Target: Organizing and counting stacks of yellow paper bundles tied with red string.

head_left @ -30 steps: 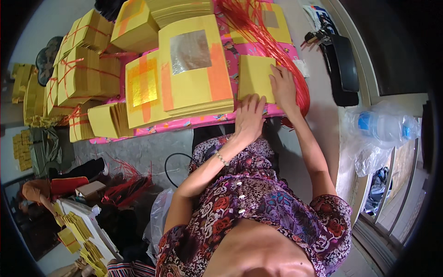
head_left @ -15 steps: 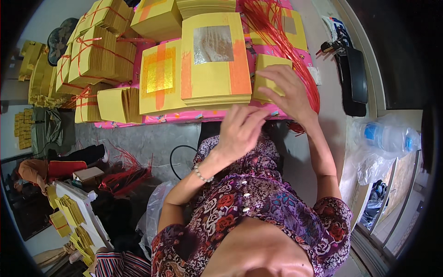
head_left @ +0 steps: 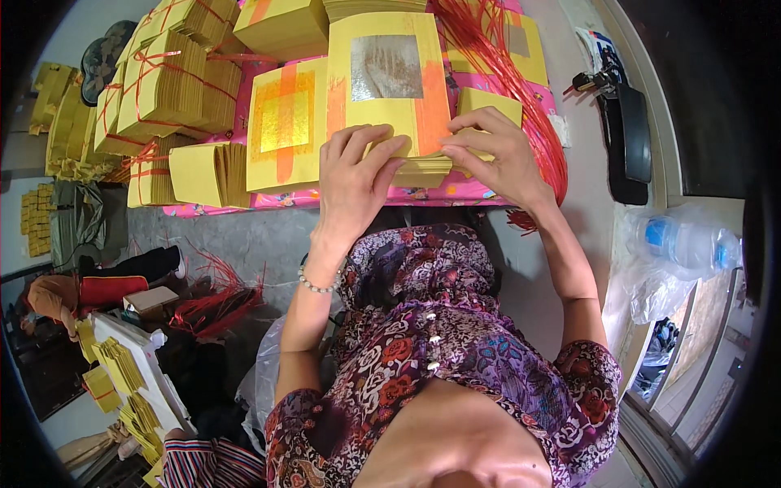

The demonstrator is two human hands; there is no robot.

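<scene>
**Fingers of the right hand [head_left: 500, 159] brought together on a yellow sheet [head_left: 388, 112]**

At its right near corner, the sheet is pinched between the right thumb and fingertips. By the left hand [head_left: 351, 167] the sheet's near edge is met left of that corner; its thumb and index finger are drawn close, but whether paper is clamped between them cannot be told. A silver panel [head_left: 386, 67] and orange bands are borne by the sheet, which lies on top of a thick stack [head_left: 427, 175] set at the near edge of the pink surface [head_left: 415, 195]. Toward the left edge, a gold-panelled stack [head_left: 285, 122] and bundles tied in red [head_left: 167, 85] are placed. Near the right near corner, a smaller yellow stack [head_left: 488, 104] is partly covered by the right hand. Red strands [head_left: 521, 89] are draped along the right edge.
</scene>
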